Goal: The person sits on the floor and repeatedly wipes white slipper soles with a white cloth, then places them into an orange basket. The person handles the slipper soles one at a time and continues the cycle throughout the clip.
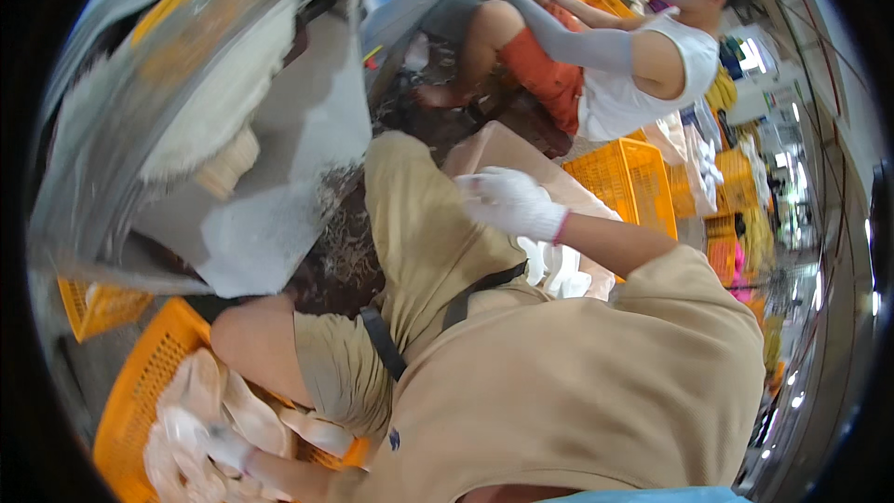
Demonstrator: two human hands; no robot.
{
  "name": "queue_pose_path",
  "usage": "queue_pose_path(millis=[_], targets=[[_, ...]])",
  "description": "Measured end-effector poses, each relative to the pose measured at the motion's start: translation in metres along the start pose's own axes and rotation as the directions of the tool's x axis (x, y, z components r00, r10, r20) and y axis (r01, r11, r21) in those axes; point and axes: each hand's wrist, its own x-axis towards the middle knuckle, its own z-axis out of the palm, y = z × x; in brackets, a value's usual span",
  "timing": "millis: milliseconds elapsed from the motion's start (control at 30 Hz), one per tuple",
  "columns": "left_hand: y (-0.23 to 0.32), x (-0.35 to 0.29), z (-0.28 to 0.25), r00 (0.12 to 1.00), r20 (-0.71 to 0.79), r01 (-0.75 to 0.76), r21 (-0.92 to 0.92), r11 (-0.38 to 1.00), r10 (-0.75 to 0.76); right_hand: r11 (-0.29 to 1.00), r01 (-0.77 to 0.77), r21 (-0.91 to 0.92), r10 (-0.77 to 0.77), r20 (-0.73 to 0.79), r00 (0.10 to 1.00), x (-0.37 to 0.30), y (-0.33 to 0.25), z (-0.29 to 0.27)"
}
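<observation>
My left hand (209, 440), in a white glove, reaches down into an orange basket (154, 365) at the lower left. It touches pale, sole-shaped pieces (251, 414) piled there; its fingers blur into them, so a hold cannot be made out. My right hand (512, 203), gloved in white with a pink cuff, hovers beside my right knee, near a pale pink, box-shaped container (484, 149). Its fingers are loosely bent and somewhat apart, with nothing visible in them. White curved pieces (556, 270) lie below my right forearm, close to that container.
A grey machine (270, 214) with a fuzzy white wheel (223, 102) stands before my knees. Shavings cover the floor (335, 261) beneath it. Beyond my right knee a seated co-worker (643, 65) handles a white piece. Orange crates (629, 182) stand along the right.
</observation>
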Motion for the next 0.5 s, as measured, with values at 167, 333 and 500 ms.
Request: queue_pose_path(millis=[167,333,500], targets=[[0.135,-0.201,-0.026,0.966,0.231,0.245,-0.671,0.7,-0.117,0.673,0.56,0.483,-0.553,-0.174,0.815,0.025,-0.102,0.02],[0.228,-0.298,0.032,0.242,0.923,0.874,-0.341,0.345,0.3,0.734,0.073,0.675,-0.138,0.043,0.989,0.027,-0.083,0.016],[0.314,-0.263,0.143,0.061,0.984,0.996,-0.048,-0.076,0.17,0.671,-0.246,0.7,0.178,0.17,0.969,0.013,-0.057,-0.01]])
